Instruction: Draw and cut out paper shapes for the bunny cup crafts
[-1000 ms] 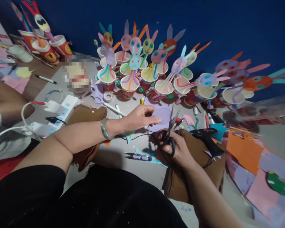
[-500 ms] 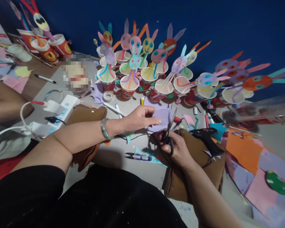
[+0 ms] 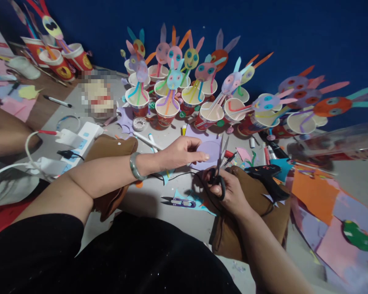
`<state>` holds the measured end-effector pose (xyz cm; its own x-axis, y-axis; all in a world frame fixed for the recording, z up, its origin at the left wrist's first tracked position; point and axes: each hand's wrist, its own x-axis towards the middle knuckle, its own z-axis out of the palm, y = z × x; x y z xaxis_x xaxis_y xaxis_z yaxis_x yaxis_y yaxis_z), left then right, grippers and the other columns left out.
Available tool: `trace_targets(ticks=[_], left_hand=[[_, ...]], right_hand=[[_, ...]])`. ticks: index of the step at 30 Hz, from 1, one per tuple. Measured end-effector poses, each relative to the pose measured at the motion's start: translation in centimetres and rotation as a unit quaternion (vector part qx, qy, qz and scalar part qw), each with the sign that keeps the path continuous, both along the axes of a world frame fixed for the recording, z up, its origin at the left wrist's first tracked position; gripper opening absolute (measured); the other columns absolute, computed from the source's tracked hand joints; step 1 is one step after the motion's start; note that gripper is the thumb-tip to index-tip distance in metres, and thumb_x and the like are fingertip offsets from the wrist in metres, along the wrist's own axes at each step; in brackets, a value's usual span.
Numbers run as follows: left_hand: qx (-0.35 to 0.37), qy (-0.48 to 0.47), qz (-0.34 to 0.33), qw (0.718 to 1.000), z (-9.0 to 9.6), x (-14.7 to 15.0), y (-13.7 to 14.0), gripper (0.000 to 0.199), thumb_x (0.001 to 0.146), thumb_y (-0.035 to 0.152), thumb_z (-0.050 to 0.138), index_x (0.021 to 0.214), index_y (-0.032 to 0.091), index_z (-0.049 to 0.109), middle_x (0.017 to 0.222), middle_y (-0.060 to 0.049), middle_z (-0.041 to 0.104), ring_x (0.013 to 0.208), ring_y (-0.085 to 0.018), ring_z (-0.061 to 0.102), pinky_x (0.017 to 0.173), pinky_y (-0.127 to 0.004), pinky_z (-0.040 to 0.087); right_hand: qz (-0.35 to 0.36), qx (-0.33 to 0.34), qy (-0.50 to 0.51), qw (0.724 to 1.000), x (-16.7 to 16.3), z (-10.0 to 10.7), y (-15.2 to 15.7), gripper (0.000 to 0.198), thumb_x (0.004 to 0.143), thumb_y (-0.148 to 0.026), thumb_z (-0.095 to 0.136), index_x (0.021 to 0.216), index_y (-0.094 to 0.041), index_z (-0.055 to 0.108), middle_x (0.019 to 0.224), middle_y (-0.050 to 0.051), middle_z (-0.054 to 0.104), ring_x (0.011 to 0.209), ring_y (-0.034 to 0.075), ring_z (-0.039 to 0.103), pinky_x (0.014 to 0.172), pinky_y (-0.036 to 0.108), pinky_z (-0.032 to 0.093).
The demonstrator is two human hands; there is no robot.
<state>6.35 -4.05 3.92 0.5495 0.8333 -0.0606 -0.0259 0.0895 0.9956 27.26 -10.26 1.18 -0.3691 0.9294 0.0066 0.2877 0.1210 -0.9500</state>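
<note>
A round purple paper disc [image 3: 211,151] is pinched between the thumb and fingers of my left hand [image 3: 184,152], above a purple sheet [image 3: 192,131]. My right hand [image 3: 230,190] has its fingers through the handles of a pair of black scissors [image 3: 222,157]. The blades point upward and stand a little apart at the disc's right edge; whether they touch it I cannot tell. Below both hands, small thread snips [image 3: 178,201] lie on blue paper scraps [image 3: 199,205].
Paper cups [image 3: 168,109] bearing rabbit-faced paper figures line the blue wall. A black glue gun [image 3: 268,179] rests at the right, near coloured sheets [image 3: 314,196]. A white power strip [image 3: 87,136] with cables stands left, beside another person's arm [image 3: 10,128]. A tape roll [image 3: 139,123] lies behind my left hand.
The scissor blades have opened slightly at the disc's edge. My left hand and the disc stay almost in place. The other person's arm at the left has shifted a little.
</note>
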Motion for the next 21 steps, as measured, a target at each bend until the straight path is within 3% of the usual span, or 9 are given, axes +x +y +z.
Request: trace_targets(ticks=[13, 21], left_hand=[[-0.007, -0.026, 0.01, 1.0, 0.3, -0.1, 0.1, 0.022, 0.08, 0.028, 0.069, 0.069, 0.013, 0.057, 0.064, 0.003, 0.054, 0.062, -0.006, 0.05, 0.061, -0.022, 0.041], [-0.068, -0.074, 0.028, 0.995, 1.0, -0.6, 0.6, 0.011, 0.074, 0.017, 0.069, 0.079, 0.012, 0.061, 0.068, 0.0, 0.065, 0.059, -0.006, 0.06, 0.058, -0.019, 0.048]], right_hand=[[-0.034, 0.012, 0.006, 0.999, 0.3, -0.2, 0.0, 0.06, 0.075, -0.08, 0.063, 0.069, -0.02, 0.06, 0.065, 0.002, 0.057, 0.059, 0.015, 0.048, 0.057, 0.029, 0.041], [-0.015, -0.005, 0.044, 0.999, 0.3, -0.2, -0.1, 0.062, 0.066, -0.083, 0.068, 0.079, -0.022, 0.062, 0.075, 0.004, 0.058, 0.07, 0.02, 0.053, 0.063, 0.032, 0.044]])
